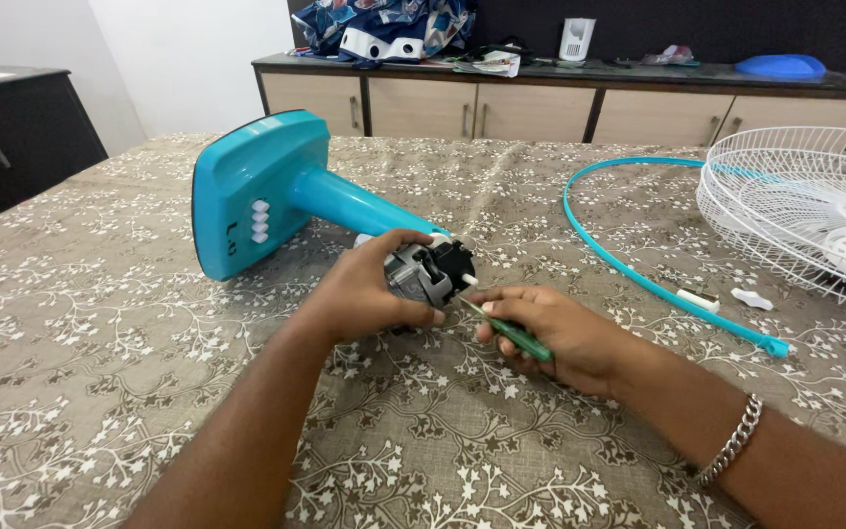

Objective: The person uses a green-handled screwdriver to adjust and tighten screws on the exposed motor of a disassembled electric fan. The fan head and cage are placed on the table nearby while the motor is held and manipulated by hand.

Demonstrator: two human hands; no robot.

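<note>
At frame centre, the fan motor (430, 271) is gripped by the left hand (369, 294); just right of it, a green screwdriver (509, 333) is clasped in the right hand (560, 338), its tip set against the motor.

I see no packages, signs or screens. My fan base (252, 191), lying sideways, bears small dark markings beside its white buttons (260, 221).

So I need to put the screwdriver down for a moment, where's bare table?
Bare cloth lies near the table front, left of the left hand, and between the right hand and the blue ring. Crowded by the fan base and white grille.
</note>
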